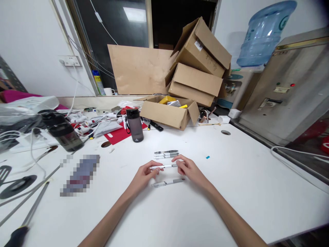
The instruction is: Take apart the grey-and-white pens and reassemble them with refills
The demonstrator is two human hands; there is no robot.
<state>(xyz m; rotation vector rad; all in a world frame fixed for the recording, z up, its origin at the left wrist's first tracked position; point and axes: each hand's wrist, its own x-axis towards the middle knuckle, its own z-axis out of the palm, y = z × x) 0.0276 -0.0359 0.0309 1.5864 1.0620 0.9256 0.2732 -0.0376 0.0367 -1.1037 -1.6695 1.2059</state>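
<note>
A white pen with a grey end lies crosswise between my hands, at or just above the table. My left hand pinches its left end between thumb and fingers. At the grey right end, the curled fingers of my right hand close on the pen, with the index finger raised over it. Just beyond are a black pen and white-and-grey pens, lined up side by side. Nearer to me, a clear pen with a grey end rests on the white table, roughly parallel to the others.
A dark water bottle stands behind the pens, near an open cardboard box. Another bottle, cables and a screwdriver are on the left, beside a pixelated object. A small blue piece lies right of the pens.
</note>
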